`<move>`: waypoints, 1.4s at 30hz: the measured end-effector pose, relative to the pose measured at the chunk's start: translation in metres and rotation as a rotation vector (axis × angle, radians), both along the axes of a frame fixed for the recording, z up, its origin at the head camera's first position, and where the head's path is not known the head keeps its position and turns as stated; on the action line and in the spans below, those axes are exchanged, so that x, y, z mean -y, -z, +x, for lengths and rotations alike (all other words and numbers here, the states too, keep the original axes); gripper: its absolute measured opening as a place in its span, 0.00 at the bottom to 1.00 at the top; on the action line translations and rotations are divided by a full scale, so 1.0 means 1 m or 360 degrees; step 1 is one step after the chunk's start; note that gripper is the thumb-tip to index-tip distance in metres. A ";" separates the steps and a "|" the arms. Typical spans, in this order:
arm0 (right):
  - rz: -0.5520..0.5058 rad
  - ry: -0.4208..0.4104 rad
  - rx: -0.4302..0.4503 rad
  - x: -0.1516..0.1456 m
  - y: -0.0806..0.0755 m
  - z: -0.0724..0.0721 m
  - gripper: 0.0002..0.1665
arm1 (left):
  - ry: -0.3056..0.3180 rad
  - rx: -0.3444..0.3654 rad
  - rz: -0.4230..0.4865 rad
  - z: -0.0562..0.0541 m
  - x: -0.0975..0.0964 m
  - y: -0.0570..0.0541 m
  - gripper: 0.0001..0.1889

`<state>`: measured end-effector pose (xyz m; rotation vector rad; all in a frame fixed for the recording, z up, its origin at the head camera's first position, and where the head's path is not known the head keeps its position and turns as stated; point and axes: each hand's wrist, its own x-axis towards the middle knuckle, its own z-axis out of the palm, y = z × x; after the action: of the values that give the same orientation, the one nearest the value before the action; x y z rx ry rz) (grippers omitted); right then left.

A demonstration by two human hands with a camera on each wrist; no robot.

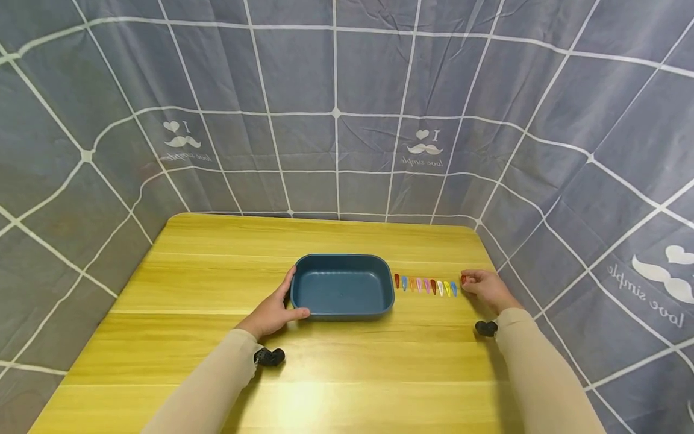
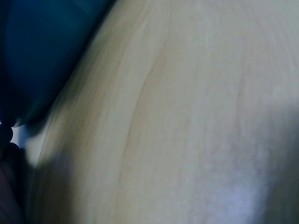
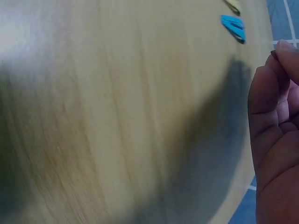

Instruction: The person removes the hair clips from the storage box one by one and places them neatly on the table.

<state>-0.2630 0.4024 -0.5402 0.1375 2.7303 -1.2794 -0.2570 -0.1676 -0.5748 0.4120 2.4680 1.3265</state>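
Observation:
A dark blue plastic basin (image 1: 341, 316) stands on the wooden table, its inside bare. My left hand (image 1: 273, 312) holds it at the near left corner, thumb along the front wall and fingers against the left side. To the right of the basin runs a row of small snap hair clips (image 1: 426, 286) in several colours. Past the row's right end, my right hand (image 1: 488, 289) pinches a red hair clip (image 1: 464, 279) between thumb and fingertips. In the right wrist view a blue hair clip (image 3: 234, 29) lies near that hand, and the pinched clip is mostly hidden by the fingers.
The yellow wooden table (image 1: 347, 367) ends at a grey curtain (image 1: 303, 144) with white grid lines, behind it and at both sides. Black wrist devices (image 1: 269, 357) sit below both sleeves. The right hand is close to the table's right edge.

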 end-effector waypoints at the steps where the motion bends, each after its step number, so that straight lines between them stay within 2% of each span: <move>1: 0.0033 0.0000 0.0007 0.000 0.001 0.000 0.31 | 0.0001 0.0000 -0.0002 0.000 0.000 0.000 0.63; 8: 0.0279 0.0009 0.0009 0.002 0.008 -0.005 0.28 | -0.0002 0.0014 0.0020 -0.001 0.001 -0.001 0.63; 17: 0.0336 0.0014 0.0032 0.007 0.010 -0.010 0.27 | -0.0009 0.0001 -0.0017 -0.002 0.002 -0.003 0.63; 23: 0.0423 -0.0029 0.0076 0.004 0.013 -0.014 0.28 | -0.0009 -0.0008 -0.0006 -0.001 0.002 -0.005 0.62; 31: 0.0380 -0.0025 0.0125 0.001 0.011 -0.012 0.29 | -0.0009 -0.0001 -0.0013 -0.001 0.001 -0.003 0.61; 42: 0.0363 -0.0042 0.0140 -0.004 0.018 -0.009 0.29 | 0.0011 -0.0011 -0.0034 -0.003 0.000 -0.001 0.62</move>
<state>-0.2722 0.4063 -0.5581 0.1737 2.7833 -0.9284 -0.2596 -0.1672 -0.5737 0.4200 2.4817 1.2972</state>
